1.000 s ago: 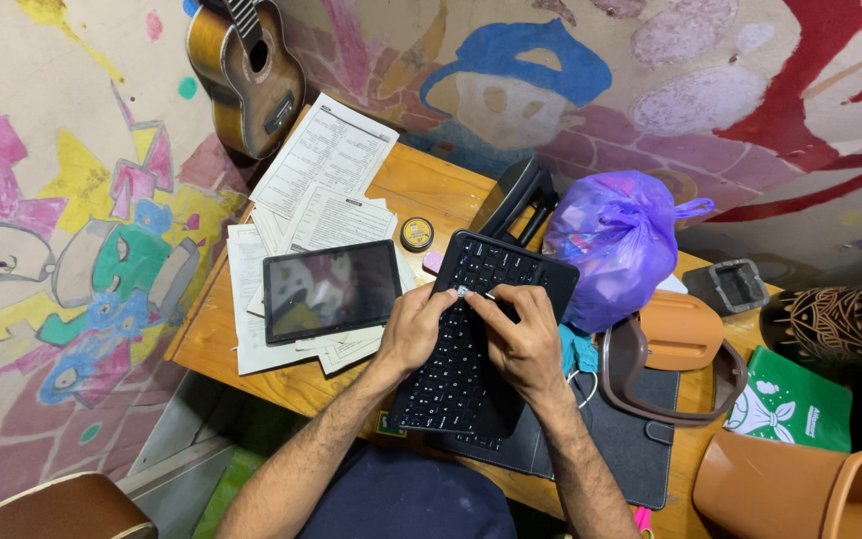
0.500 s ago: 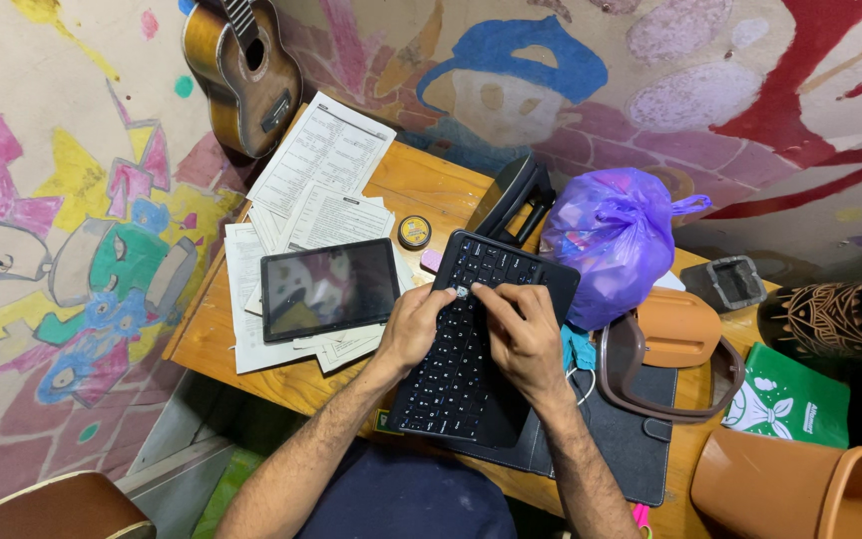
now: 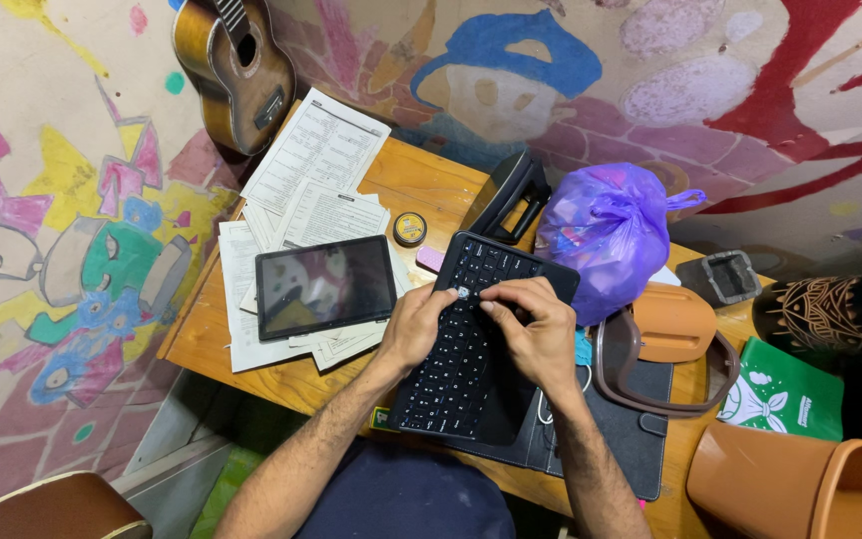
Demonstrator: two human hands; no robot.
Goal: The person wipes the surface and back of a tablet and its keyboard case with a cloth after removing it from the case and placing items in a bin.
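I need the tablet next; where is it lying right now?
In the head view the tablet lies on loose papers on the wooden table, just left of the black keyboard and the left hand.

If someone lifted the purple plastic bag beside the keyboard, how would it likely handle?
The purple plastic bag looks thin and crinkled, so it would probably sag and shift in the grip. It bulges full with a knotted top, so the contents likely stay inside. Its rounded shape may slump against the keyboard if pushed.

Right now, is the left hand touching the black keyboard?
Touching. The head view shows the left hand resting on the black keyboard, its fingers on the keys.
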